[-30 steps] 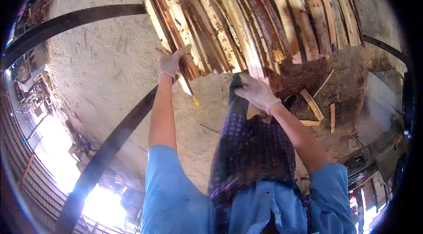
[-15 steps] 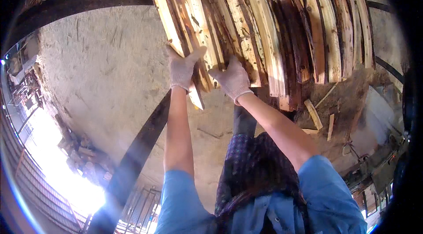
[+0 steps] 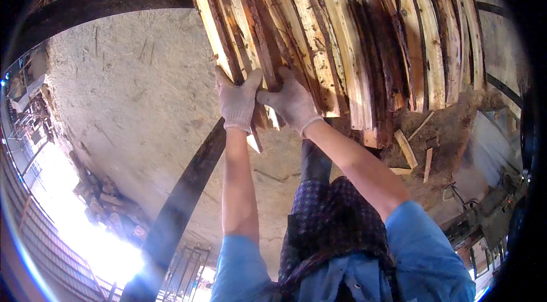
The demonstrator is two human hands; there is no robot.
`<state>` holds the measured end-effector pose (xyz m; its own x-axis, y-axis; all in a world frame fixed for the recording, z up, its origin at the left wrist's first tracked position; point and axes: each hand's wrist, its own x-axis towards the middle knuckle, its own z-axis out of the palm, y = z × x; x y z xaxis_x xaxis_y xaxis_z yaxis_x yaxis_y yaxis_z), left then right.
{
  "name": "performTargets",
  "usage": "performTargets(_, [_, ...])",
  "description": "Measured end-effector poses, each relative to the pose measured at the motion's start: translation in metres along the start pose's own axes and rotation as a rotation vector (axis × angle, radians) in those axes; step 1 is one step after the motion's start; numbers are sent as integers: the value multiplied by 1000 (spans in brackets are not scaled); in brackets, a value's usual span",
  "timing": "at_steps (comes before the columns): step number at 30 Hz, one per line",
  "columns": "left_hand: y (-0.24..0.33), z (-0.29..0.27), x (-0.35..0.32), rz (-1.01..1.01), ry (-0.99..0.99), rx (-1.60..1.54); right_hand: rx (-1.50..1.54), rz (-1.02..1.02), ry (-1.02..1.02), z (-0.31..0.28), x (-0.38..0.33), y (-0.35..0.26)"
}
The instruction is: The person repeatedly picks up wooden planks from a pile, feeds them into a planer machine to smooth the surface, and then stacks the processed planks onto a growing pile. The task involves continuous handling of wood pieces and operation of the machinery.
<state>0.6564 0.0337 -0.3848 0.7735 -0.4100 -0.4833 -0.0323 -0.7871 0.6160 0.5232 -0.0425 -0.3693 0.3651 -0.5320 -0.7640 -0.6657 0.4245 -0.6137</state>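
Long rough wooden slabs (image 3: 310, 23) with pale sawn faces and dark bark edges lie side by side at the top. My left hand (image 3: 238, 101), in a pale knitted glove, grips the near end of the leftmost slabs, its thumb stretched to the right. My right hand (image 3: 290, 100), gloved too, is closed over the neighbouring slab (image 3: 256, 17), whose brown bark shows. The two thumbs nearly meet. The fingertips are partly hidden among the wood. One pale pointed slab end (image 3: 254, 142) sticks out below my left hand.
Dark beams (image 3: 108, 3) (image 3: 176, 211) run beneath and beside the slabs over a dusty floor (image 3: 131, 85). Wood offcuts (image 3: 405, 148) lie at the right, near a pale sheet (image 3: 487, 142). Bright light glares at the lower left, beside a heap of rubble (image 3: 111, 199).
Both hands have drawn slightly toward me. Near my right hand a slab now shows brown bark where a pale face was, and the leftmost slab's end sits a little nearer.
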Motion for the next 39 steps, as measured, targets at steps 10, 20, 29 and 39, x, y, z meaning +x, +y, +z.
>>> performTargets(10, [8,2,-4,88,48,247,31,-90,-164,-15,23,19])
performTargets(20, [50,31,-96,-19,-122,-710,-287,-168,20,-107,-55,-12])
performTargets(29, [-7,75,-126,-292,-452,-1321,-217,-392,62,-111,-75,32])
performTargets(39, [-61,53,-104,-252,-368,-1169,-508,-43,45,-113,-29,37])
